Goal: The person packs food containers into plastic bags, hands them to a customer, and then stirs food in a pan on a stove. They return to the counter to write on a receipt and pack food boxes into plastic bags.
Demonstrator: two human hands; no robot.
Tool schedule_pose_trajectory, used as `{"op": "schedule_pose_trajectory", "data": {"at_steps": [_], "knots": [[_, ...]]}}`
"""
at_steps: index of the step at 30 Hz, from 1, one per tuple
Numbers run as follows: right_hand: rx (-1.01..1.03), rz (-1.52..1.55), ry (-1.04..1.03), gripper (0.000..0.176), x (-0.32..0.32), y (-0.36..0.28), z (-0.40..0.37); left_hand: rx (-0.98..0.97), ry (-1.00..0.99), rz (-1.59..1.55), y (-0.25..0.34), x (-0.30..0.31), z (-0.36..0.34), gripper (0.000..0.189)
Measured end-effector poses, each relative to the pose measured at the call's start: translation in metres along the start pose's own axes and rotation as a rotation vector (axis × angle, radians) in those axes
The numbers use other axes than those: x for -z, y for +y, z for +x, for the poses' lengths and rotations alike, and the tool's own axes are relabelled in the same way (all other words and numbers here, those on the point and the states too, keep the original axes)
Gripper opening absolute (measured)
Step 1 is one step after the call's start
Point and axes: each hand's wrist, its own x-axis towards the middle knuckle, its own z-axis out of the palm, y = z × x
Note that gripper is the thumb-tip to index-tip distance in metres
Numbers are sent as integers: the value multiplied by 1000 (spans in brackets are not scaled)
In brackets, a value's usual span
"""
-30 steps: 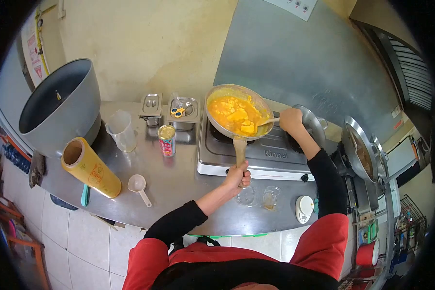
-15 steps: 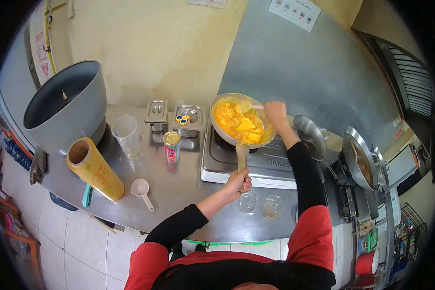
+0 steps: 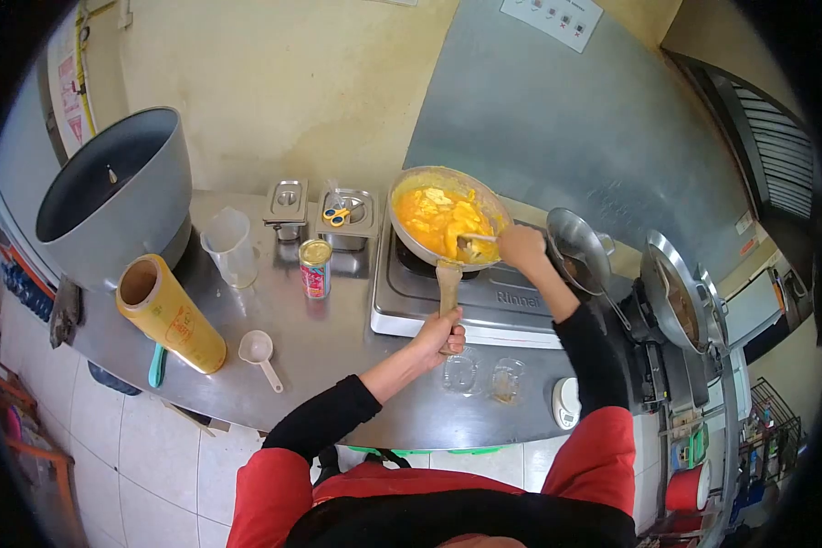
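A round pan (image 3: 400, 222) tilts over the silver stove (image 3: 402, 306), with yellow-orange egg-like food (image 3: 440, 219) inside. My left hand (image 3: 441, 334) is wrapped around the pan's wooden handle (image 3: 448, 288). At the pan's right rim, my right hand (image 3: 521, 247) is closed on a spoon-like utensil (image 3: 477, 237), whose end sits in the food. Two small clear plastic containers (image 3: 461, 373) lie on the counter by my left hand.
On the steel counter (image 3: 338, 402) stand a film roll (image 3: 178, 320), a can (image 3: 316, 268), a clear jug (image 3: 231, 247), a measuring scoop (image 3: 258, 349), steel containers (image 3: 347, 239) and a white scale (image 3: 566, 403). More pans (image 3: 671, 292) stand at the right, a large grey pot (image 3: 114, 196) at the left.
My right hand has moved down toward the pan's near right edge, bringing the utensil with it. The food has shifted in the pan. The white scale has come into fuller view.
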Motion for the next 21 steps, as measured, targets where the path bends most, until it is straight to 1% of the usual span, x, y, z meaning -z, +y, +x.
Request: {"op": "schedule_pose_trajectory", "data": {"at_steps": [3,6,7,9,11,13,15,17,19,20,21], "knots": [[-26,99,64,22,-32,-17,41,-20,-16,4,-1,1,1,18],[19,-41,112,20,-31,-34,70,-47,-30,-20,-5,4,5,18],[49,-109,94,20,-25,-32,79,-42,-32,-28,-6,5,6,18],[109,-245,58,19,13,-28,82,-32,-34,-45,-8,6,9,18],[39,-292,-102,20,47,-15,86,-42,2,-40,-7,-1,4,17],[77,-352,-133,20,90,-6,54,-42,15,-41,-7,-5,2,16],[118,-393,-186,20,105,1,27,-35,9,-42,-7,-3,3,16],[168,-414,-256,21,98,2,2,-32,-4,-40,-7,-1,4,16],[182,-285,-49,20,66,-2,-21,-31,-4,-31,-6,0,4,16],[176,-296,-63,19,43,-2,-19,-28,3,-25,-5,-1,3,16],[144,-271,-28,18,22,-2,-16,-25,11,-18,-5,-1,2,16]]}}
